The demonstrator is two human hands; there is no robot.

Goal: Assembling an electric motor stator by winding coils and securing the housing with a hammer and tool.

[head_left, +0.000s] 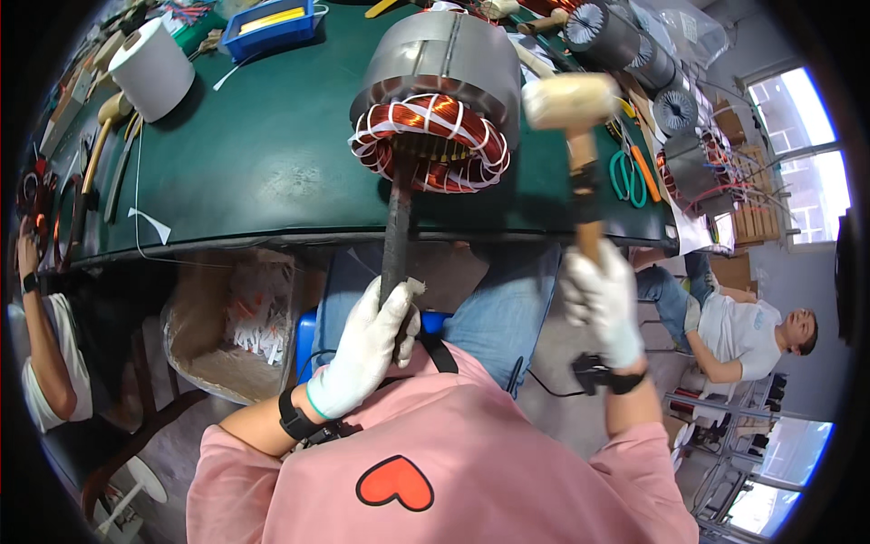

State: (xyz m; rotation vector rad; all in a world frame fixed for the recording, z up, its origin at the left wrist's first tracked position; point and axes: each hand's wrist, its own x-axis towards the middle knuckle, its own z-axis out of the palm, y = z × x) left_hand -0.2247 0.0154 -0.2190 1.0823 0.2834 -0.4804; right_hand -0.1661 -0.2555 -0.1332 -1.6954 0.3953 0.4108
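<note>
A motor stator (435, 63) lies on its side on the green table, its grey steel shell facing away from me. Copper windings (432, 140) laced with white cord ring its near end. My left hand (367, 344), in a white glove, is wrapped round a dark rod (396, 227) whose far end reaches into the stator's bore; the tip is hidden there. My gloved right hand (603, 304) grips the handle of a mallet (569, 102), held up to the right of the stator. The mallet's pale head is blurred and apart from the rod.
A white paper roll (152, 70) and blue tray (272, 32) stand at the back left. Scissors (627, 177) lie right. A lined waste box (231, 326) sits below the table edge. Co-workers sit at left (54, 363) and right (739, 331).
</note>
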